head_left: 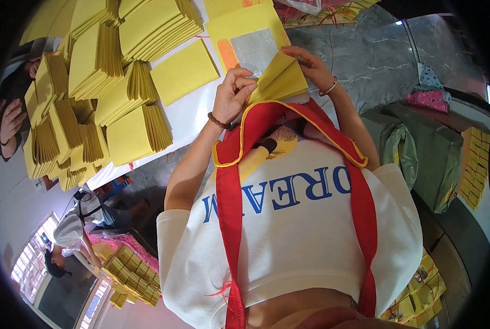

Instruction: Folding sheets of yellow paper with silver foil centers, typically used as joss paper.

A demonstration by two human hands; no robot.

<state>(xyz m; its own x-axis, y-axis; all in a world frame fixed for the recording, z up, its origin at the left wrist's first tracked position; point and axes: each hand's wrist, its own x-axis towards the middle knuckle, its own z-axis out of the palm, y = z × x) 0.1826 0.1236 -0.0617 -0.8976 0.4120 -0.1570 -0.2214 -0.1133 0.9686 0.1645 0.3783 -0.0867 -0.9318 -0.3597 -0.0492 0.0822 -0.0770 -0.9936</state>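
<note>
A partly folded sheet of yellow paper (284,80) stands tilted in front of my chest, its layers fanning toward the upper right. My left hand (233,96) pinches its left edge between thumb and fingers. At its upper right corner, the bent fingers of my right hand (314,69) grip the paper, the thumb mostly hidden. Beyond both hands lies a flat yellow sheet with a silver square (254,49) and an orange stripe. To the left of it, a plain yellow folded piece (184,73) rests on the white table (188,112).
Several stacks of folded yellow paper (138,134) crowd the table's left side, with another person's hand (12,122) beside them. A person (77,222) is near bundled yellow packs (129,268) at lower left. Green-wrapped boxes (428,148) stand at right on the grey floor (360,60).
</note>
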